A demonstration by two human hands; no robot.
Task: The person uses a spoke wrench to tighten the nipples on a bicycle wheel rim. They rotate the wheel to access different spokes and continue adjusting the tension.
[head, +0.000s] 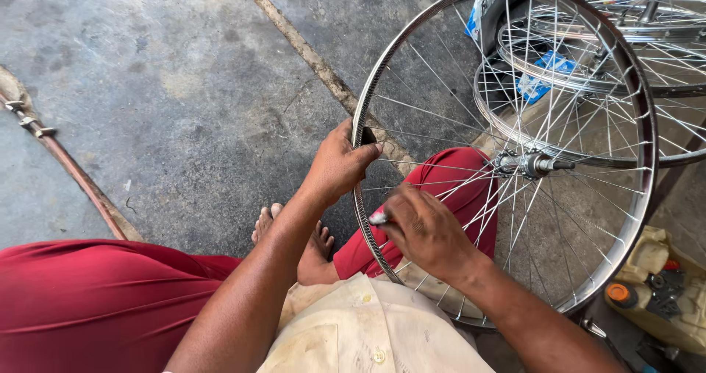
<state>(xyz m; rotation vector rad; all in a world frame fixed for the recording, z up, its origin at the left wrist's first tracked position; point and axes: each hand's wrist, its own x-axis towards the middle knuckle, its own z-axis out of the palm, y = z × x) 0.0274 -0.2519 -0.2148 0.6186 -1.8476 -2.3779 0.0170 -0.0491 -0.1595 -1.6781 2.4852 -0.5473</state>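
In the head view, a big shiny bike wheel (pixel 507 160) is held upright over the person's red-clad knee (pixel 448 185). All its thin spokes are seen to be in place, joined to the hub (pixel 531 165) in the middle. The near left part of the rim is gripped by the left hand (pixel 337 166), with the fingers curled over it. A small metal tool (pixel 379 216) is pinched in the right hand (pixel 426 230), and its tip is set against the rim. The wheel looks built, and the rim is bare, with no tyre on it. More bare wheels (pixel 588 57) are stacked far right. A yellow can (pixel 658 288) is seen near right on the floor (pixel 184 86).
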